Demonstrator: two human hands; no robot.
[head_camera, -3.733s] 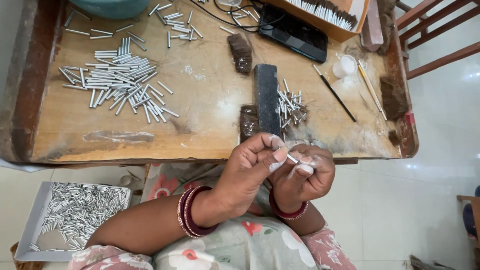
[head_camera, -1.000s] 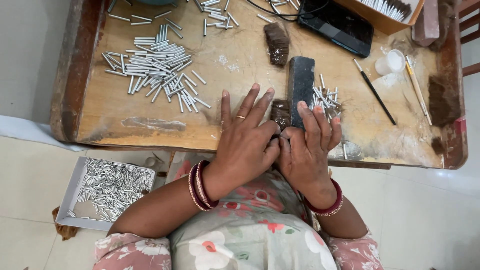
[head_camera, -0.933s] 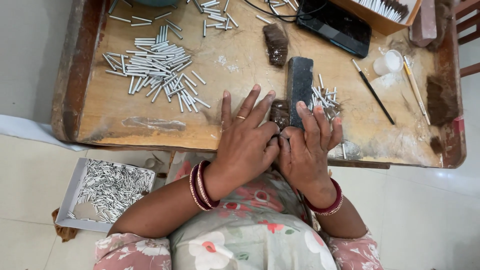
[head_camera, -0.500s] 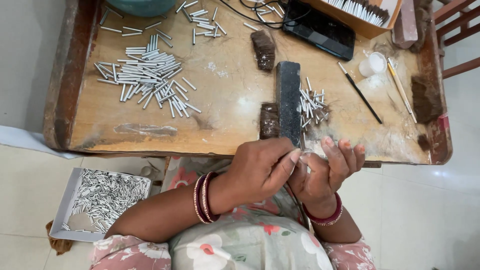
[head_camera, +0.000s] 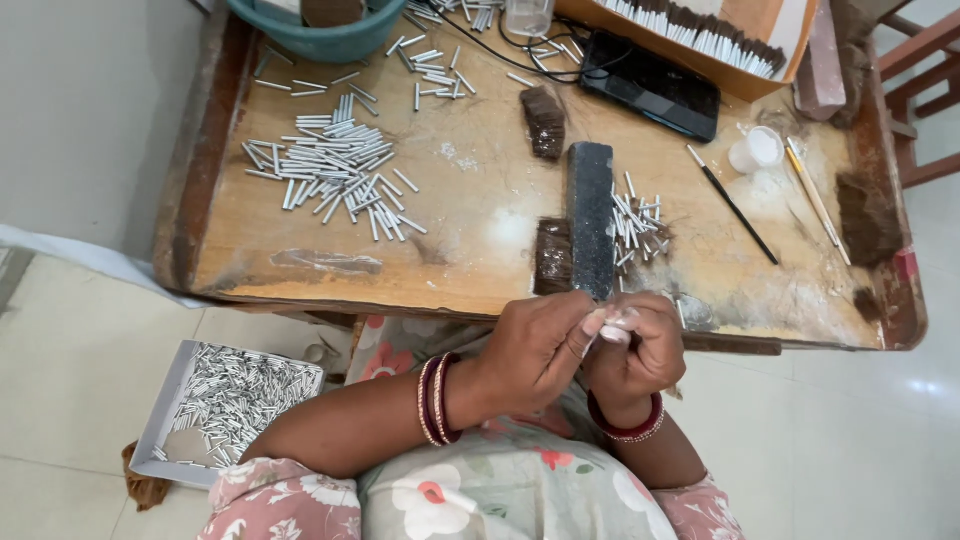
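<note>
Metal tube, small and silvery, sits pinched between your two hands just off the near edge of the bench, below the dark block. Your left hand closes its grip on the tube, thumb and fingertips pressed together around it. Your right hand meets it from the other side, fingers curled in and touching the left fingertips; only a short pale bit of the tube shows between them, so you cannot tell how much of it each hand covers. Dark red bangles ring your left wrist, and a red bangle rings the right.

Just right of the dark block lies a small heap of tubes, touching its side. Against the block's left side sits a brown bristle tuft; a second tuft lies beyond the block's far end. Well left of the block spreads a large pile of tubes. Right of the block, a thin black brush lies slanted, with a small white cup near its far tip. Beyond the block rests a flat black device. On the floor, left of your left arm and far below the block, stands a grey tray of tubes.
</note>
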